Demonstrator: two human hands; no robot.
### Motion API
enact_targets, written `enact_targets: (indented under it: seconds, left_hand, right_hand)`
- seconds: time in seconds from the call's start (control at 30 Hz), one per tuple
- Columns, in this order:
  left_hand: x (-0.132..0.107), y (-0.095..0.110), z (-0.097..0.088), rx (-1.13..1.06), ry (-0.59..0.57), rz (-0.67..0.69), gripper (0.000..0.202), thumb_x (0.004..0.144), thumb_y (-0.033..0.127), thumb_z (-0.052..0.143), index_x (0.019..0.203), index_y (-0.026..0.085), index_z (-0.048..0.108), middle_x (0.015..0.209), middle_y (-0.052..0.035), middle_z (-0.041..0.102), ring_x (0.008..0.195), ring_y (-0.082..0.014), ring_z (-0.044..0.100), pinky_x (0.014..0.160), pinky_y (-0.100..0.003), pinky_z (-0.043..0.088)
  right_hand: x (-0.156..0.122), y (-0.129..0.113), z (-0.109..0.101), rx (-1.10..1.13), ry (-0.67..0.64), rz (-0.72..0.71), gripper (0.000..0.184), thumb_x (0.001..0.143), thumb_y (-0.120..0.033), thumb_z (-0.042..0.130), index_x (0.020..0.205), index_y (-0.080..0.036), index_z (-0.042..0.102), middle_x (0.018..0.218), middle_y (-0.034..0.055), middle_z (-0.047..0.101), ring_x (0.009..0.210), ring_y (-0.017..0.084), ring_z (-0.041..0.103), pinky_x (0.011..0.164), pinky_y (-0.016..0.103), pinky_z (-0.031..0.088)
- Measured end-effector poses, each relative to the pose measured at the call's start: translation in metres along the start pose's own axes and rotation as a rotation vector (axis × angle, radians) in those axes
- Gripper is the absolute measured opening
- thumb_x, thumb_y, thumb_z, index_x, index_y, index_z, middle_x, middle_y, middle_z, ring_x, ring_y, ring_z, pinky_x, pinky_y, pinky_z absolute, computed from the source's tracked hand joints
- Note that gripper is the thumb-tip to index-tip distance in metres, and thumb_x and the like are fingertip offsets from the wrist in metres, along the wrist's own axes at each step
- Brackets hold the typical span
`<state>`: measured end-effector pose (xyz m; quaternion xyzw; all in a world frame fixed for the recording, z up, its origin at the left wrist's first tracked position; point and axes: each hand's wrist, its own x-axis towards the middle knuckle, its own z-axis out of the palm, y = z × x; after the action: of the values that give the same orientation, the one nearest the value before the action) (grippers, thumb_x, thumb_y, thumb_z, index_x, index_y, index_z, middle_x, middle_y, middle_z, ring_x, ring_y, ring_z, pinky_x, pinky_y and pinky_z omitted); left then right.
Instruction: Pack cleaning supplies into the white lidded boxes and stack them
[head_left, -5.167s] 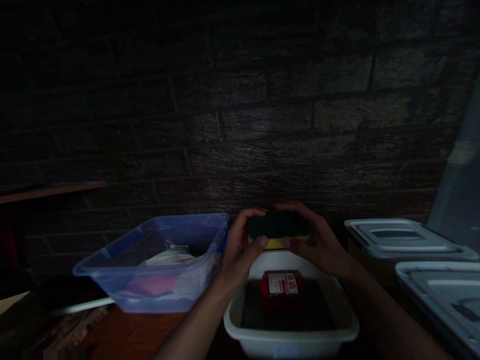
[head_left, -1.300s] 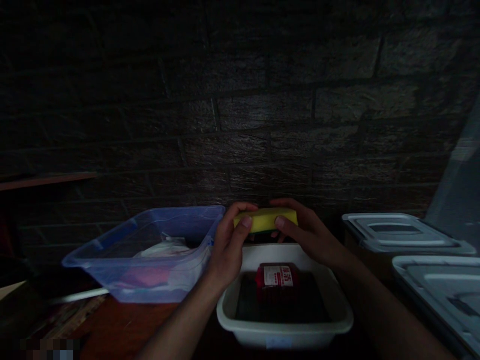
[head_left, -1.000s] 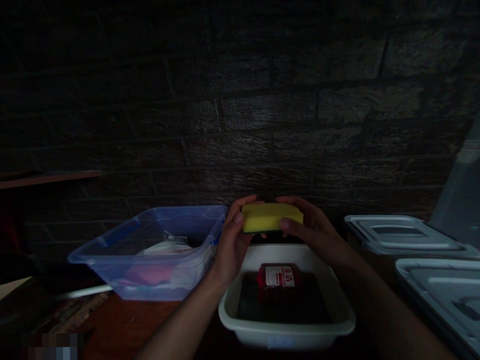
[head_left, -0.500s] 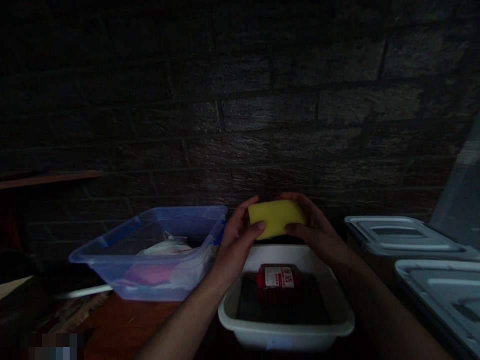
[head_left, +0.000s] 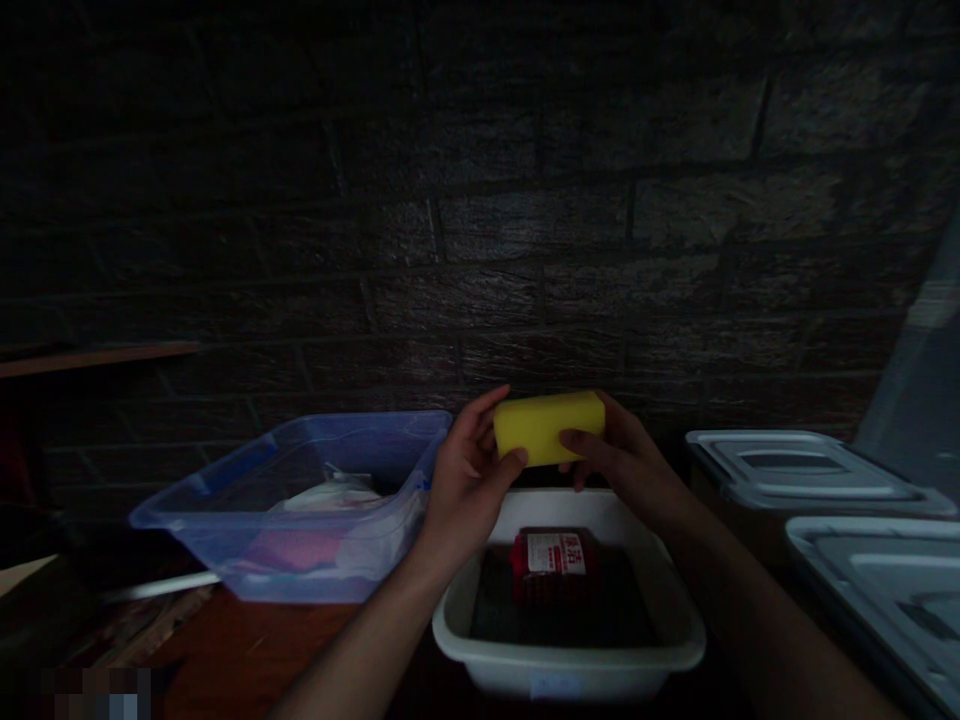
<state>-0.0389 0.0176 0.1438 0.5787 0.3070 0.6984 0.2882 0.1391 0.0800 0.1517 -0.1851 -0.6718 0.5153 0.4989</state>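
A yellow sponge-like block (head_left: 536, 425) is held up between my two hands, above the back rim of a white basin (head_left: 577, 657). My left hand (head_left: 469, 470) grips its left end, thumb on the near face and fingers behind. On the right end, my right hand (head_left: 626, 455) has its thumb across the front, with the other fingers partly hidden behind the block. Inside the basin, a red container with a white printed label (head_left: 555, 565) lies on a dark surface.
To the left stands a translucent blue plastic bin (head_left: 300, 540) with white and pink items inside. Two grey-white lids (head_left: 817, 470) are at the right. A dark brick wall (head_left: 480, 220) rises behind, and a wooden shelf edge (head_left: 97, 358) juts in at the left.
The yellow block has turned slightly, showing more of its top and right edge. My right thumb has shifted left and up on it, and its fingers now show below the block.
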Motion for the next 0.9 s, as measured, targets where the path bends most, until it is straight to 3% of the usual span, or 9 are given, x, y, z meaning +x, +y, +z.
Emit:
enact_targets:
  seconds: [0.23,0.4,0.5,0.67,0.9]
  left_hand:
    - [0.003,-0.002,-0.004,0.183,0.024,0.098,0.039,0.080,0.008,0.072,0.116,0.022,0.069,0.112,-0.0048,0.074,0.105,-0.0218,0.070,0.091,-0.035,0.056]
    - [0.002,-0.008,-0.007,0.275,0.021,0.160,0.039,0.086,0.010,0.071,0.122,0.025,0.072,0.120,-0.0062,0.074,0.116,-0.0241,0.069,0.106,-0.043,0.053]
    - [-0.002,-0.011,-0.005,0.294,0.047,0.198,0.044,0.086,0.015,0.075,0.129,0.028,0.070,0.128,-0.0065,0.072,0.119,-0.0254,0.068,0.110,-0.046,0.051]
    - [-0.011,-0.001,0.005,0.370,0.089,0.221,0.047,0.081,0.018,0.082,0.126,0.028,0.074,0.126,-0.0069,0.074,0.116,-0.0283,0.070,0.110,-0.048,0.053]
    - [-0.015,0.005,0.010,0.348,0.091,0.257,0.047,0.077,0.017,0.085,0.121,0.030,0.077,0.124,-0.0071,0.073,0.113,-0.0288,0.069,0.108,-0.053,0.053]
  right_hand:
    - [0.003,0.007,-0.008,0.040,-0.055,-0.093,0.040,0.080,-0.025,0.082,0.117,-0.026,0.068,0.103,0.0015,0.067,0.089,0.018,0.063,0.075,0.030,0.055]
    - [0.002,0.008,-0.005,0.177,0.029,0.001,0.048,0.079,-0.028,0.082,0.124,-0.030,0.064,0.113,0.0021,0.068,0.102,0.022,0.065,0.087,0.037,0.056]
    - [0.007,0.011,-0.004,0.332,0.075,0.082,0.042,0.083,-0.037,0.077,0.121,-0.030,0.064,0.122,0.0038,0.067,0.106,0.026,0.067,0.087,0.044,0.059]
    - [0.013,0.007,-0.004,0.533,0.118,0.197,0.035,0.088,-0.051,0.067,0.112,-0.026,0.065,0.119,0.0065,0.069,0.097,0.028,0.071,0.086,0.050,0.059]
    - [0.012,0.003,-0.002,0.529,0.127,0.230,0.032,0.090,-0.046,0.062,0.110,-0.022,0.066,0.114,0.0100,0.072,0.096,0.029,0.072,0.084,0.048,0.059]
